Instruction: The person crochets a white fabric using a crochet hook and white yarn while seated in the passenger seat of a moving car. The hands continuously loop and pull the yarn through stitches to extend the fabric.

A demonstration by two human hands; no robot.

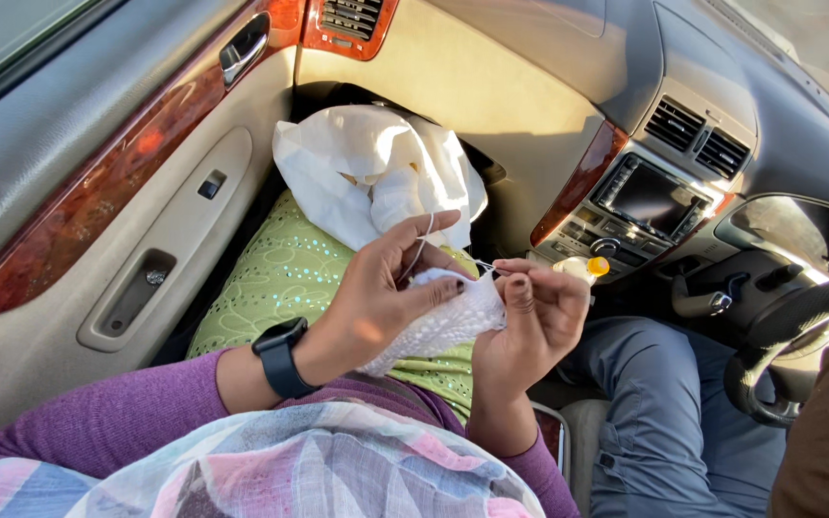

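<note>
My left hand (376,293) grips a white crocheted piece (443,321) from the left, with white yarn (423,240) running over its index finger. My right hand (534,317) pinches the piece's upper right edge and holds a thin hook (485,265) at the stitches. Both hands hover over my lap, which is covered by green embroidered fabric (285,278). A dark smartwatch (280,357) sits on my left wrist, below a purple sleeve.
A white plastic bag (367,173) lies on my knees near the dashboard. The car door (127,221) with wood trim is on the left. Another person's grey-trousered leg (659,403) and the steering wheel (789,336) are on the right. A small bottle with an orange cap (587,269) stands by the console.
</note>
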